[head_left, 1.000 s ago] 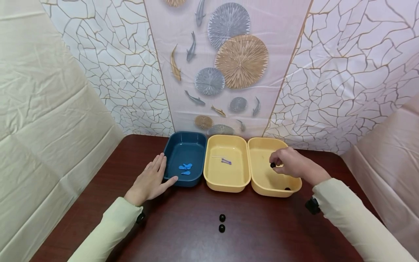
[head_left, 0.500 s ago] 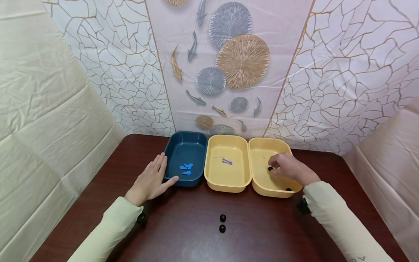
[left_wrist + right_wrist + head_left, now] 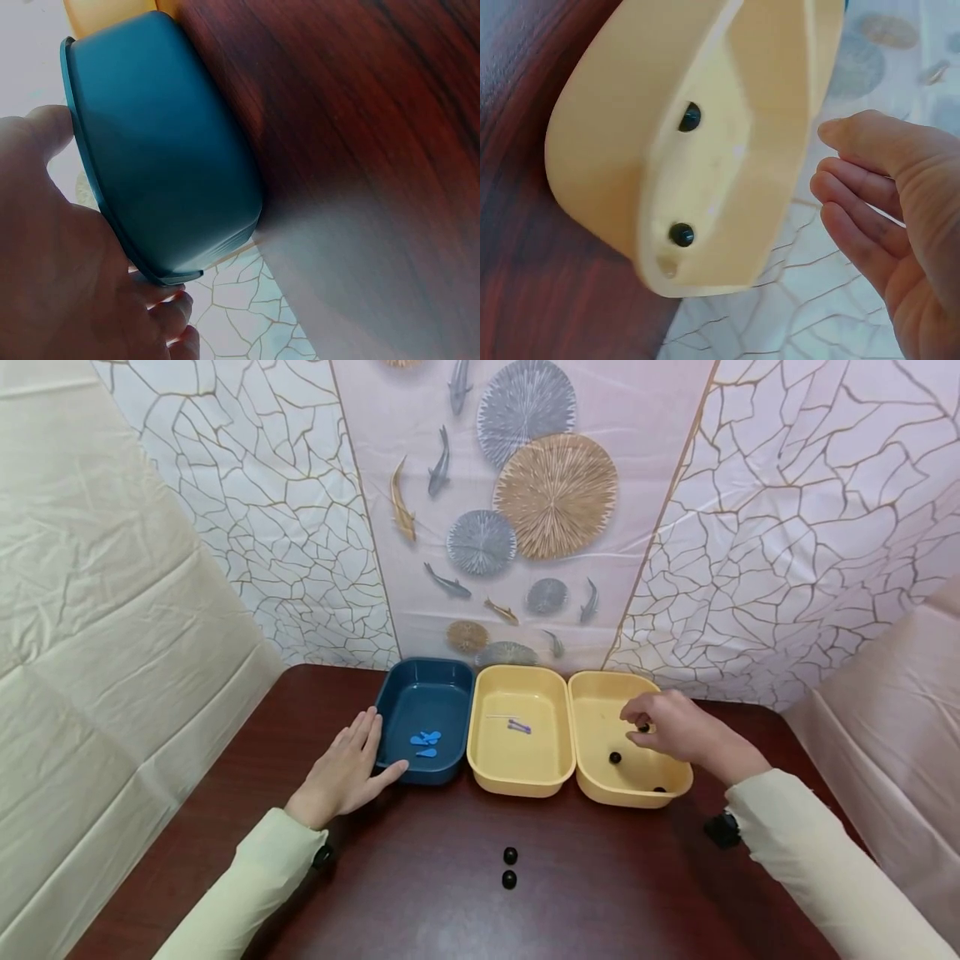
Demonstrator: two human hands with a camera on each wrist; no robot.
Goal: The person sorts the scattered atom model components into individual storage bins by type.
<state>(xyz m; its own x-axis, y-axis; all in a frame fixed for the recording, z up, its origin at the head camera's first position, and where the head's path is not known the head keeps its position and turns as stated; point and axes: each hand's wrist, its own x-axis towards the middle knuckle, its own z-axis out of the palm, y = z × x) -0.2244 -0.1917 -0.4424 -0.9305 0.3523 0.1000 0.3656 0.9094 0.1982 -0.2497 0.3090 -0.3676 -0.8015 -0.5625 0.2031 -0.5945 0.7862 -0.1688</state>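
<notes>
My right hand (image 3: 671, 731) hovers over the right yellow tray (image 3: 600, 792). In the right wrist view its fingers (image 3: 859, 214) bend loosely, thumb apart, holding nothing. Inside that tray lie a small round black piece (image 3: 615, 758), a second black piece (image 3: 643, 727) partly behind the fingers, and a third black piece (image 3: 659, 791) half hidden by the near wall. My left hand (image 3: 341, 772), fingers straight, rests on the rim of the dark blue tray (image 3: 427, 775); the left wrist view shows its thumb (image 3: 51, 127) at that rim.
Several light blue pieces (image 3: 426, 740) lie in the blue tray. The middle yellow tray (image 3: 521, 787) holds purple pieces (image 3: 519, 726) and a thin white stick (image 3: 501, 717). Two black pieces, a farther one (image 3: 510, 856) and a nearer one (image 3: 509, 880), sit on the dark table (image 3: 420, 877).
My right hand lowered into the right tray, let go of a black piece, and rose back up and to the right. The left hand has stayed in place.
</notes>
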